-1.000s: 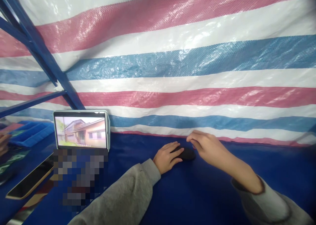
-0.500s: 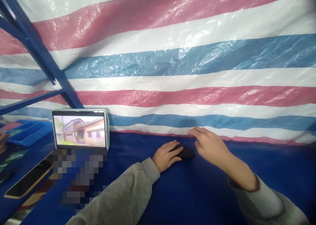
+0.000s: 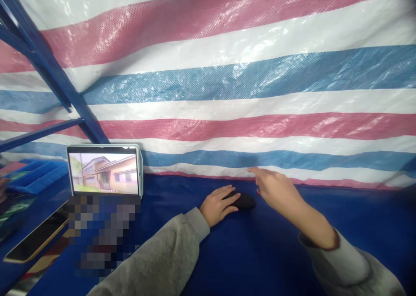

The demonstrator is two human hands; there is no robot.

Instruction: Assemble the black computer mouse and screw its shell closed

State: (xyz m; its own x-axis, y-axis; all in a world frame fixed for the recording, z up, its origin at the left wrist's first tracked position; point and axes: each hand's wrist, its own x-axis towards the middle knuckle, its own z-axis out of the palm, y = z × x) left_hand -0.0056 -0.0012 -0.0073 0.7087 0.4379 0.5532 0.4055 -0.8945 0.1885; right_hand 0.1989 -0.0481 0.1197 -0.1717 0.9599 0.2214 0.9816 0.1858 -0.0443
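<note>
My left hand (image 3: 219, 205) lies with its fingers spread on the left end of a black, rounded object (image 3: 245, 200) that looks like a computer mouse. Part of this object is covered by the fingers. Just to the right and slightly above it is my right hand (image 3: 276, 187), its index finger stretched out to the left and the other fingers curled in. A tiny red bit (image 3: 258, 193) shows by the curled fingers. What they hold there is mostly hidden.
A tablet (image 3: 104, 172) in a pale case stands at the left, showing a building. Nearby lie a dark phone (image 3: 39, 235) and a blue tray (image 3: 39, 177). A blurred hand of another person is at the left edge. Striped sheeting (image 3: 227, 83) hangs behind the blue table (image 3: 247, 257).
My right index finger is stretched out more, with the other fingers curled further in. The left hand and the black object stay in place. The view has shifted very slightly.
</note>
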